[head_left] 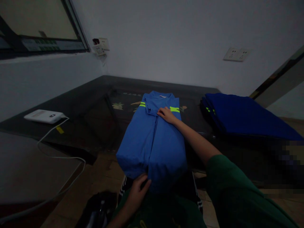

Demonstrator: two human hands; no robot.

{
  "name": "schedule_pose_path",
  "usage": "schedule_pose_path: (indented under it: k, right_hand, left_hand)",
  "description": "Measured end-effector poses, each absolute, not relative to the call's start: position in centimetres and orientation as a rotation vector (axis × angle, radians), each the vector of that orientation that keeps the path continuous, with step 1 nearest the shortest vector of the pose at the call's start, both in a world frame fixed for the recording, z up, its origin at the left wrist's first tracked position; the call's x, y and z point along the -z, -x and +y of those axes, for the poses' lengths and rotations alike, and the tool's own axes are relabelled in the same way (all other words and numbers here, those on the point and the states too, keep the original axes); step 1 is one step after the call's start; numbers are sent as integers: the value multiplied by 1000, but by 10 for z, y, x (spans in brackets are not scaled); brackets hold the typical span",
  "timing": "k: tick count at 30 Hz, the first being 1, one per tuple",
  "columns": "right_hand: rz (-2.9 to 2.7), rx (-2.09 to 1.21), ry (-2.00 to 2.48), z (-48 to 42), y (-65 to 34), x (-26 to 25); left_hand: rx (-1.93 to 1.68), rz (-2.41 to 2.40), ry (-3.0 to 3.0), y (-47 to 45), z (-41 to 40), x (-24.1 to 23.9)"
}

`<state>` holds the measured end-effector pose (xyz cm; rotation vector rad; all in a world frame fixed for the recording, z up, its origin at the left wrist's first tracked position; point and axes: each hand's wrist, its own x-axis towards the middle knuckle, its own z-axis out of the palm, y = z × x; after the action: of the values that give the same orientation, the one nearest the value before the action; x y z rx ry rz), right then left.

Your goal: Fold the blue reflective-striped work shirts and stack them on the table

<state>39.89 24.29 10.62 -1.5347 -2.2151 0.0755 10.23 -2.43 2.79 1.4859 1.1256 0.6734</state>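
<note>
A light-blue work shirt with yellow-green reflective stripes lies front up, its collar pointing at the wall. Its lower part hangs over the table's near edge toward my lap. My right hand is on the upper chest below the collar, its bent fingers closed on the front opening's edge. Down at the hem, my left hand pinches the cloth by the front opening between thumb and fingers. The fingertips of the left hand are partly hidden by the fabric.
The shirt rests on a dark glossy table against the wall. To the right lies a stack of folded dark-blue garments. On the left sits a white power bank, its white cable hanging off the edge. A dark bag is below.
</note>
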Motion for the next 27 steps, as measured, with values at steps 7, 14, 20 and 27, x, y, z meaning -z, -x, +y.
schedule_pose_path:
  k: [7, 14, 20, 27]
  right_hand:
    - [-2226, -86, 1544, 242, -397, -108]
    - [-2212, -101, 1554, 239, -396, -110]
    - [-2216, -126, 1551, 239, -396, -111]
    - [-2214, -119, 1542, 240, -397, -109]
  left_hand:
    - [-676, 1098, -1347, -123, -34, -54]
    - [-518, 959, -1238, -128, -22, -74]
    - [-456, 834, -1042, -136, -22, -80]
    - [-407, 657, -895, -140, -24, -83]
